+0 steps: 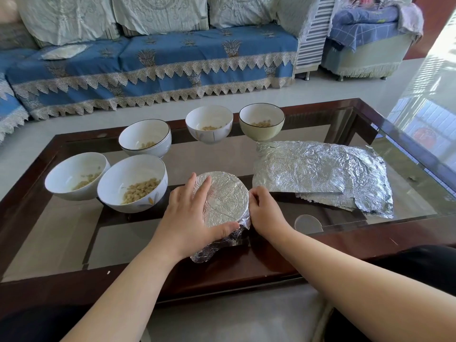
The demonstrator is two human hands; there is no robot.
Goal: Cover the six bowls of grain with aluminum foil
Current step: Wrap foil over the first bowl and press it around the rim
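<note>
Aluminium foil is lying crinkled and tight over the foil-covered bowl (223, 199), which is sitting at the near middle of the glass-topped bench (407, 154), a loose flap trailing toward the front edge. Left hand (190, 213) is resting flat on the cover, fingers spread and straight, thumb pressing along the near rim. Right hand (265, 213) is curling its fingers against the bowl's right side, pinching the foil there. Five open bowls of grain are standing uncovered: near-left bowl (76, 176), large front bowl (133, 182), middle bowl (145, 138), rear white bowl (209, 124), rear cream bowl (262, 122). Spare foil sheets (320, 174) are lying stacked to the right. Blue-draped sofa (172, 62) is standing behind.
</note>
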